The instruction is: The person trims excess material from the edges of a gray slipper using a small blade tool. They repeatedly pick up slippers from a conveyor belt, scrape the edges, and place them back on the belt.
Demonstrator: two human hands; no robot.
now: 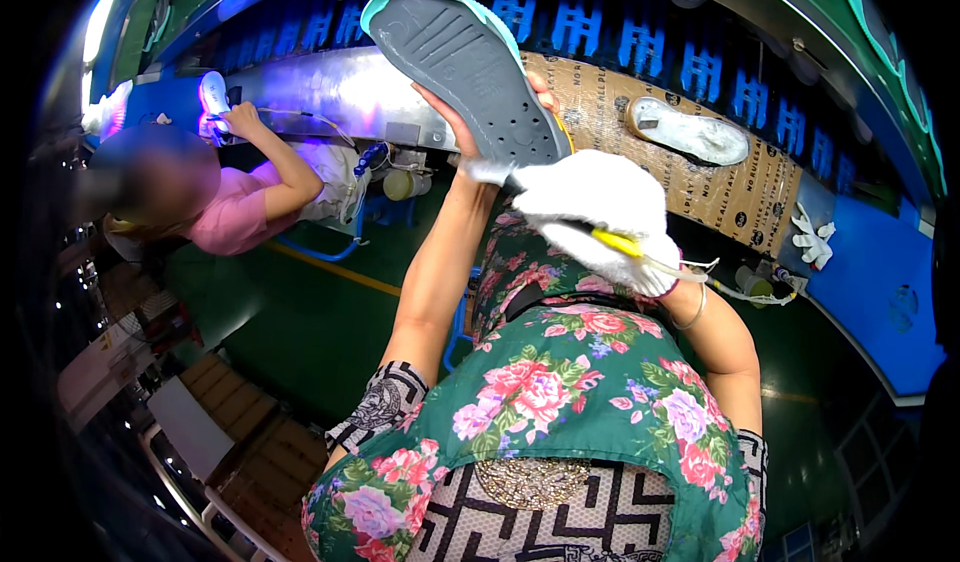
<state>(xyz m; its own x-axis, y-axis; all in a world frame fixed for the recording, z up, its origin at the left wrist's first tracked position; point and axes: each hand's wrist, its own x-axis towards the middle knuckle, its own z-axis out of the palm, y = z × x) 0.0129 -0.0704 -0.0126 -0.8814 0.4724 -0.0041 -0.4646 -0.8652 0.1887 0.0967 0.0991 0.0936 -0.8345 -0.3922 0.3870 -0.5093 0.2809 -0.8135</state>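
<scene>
Through the head camera I see the grey shoe sole with a turquoise rim and small round holes [465, 77], held up with its broad holed end low, and I take it as my landmark. My bare left hand [455, 117] reaches up behind that sole, its fingers [543, 90] wrapped around both edges and holding it. My right hand in a thick white knitted glove [600, 207] is just below the sole, fingers closed on a slim brush-like tool with a dark shaft and pale tip [512, 184]; the tip is blurred near the sole's lower end, and I cannot tell whether they touch. Right of the sole, a white shoe [690, 132] lies on a brown printed sheet [690, 197]. Farther right of it, a loose white glove [812, 237] rests on the blue table [870, 272]. Well left of the sole, a co-worker in a pink top [235, 212] handles a white shoe under violet light [212, 94].
</scene>
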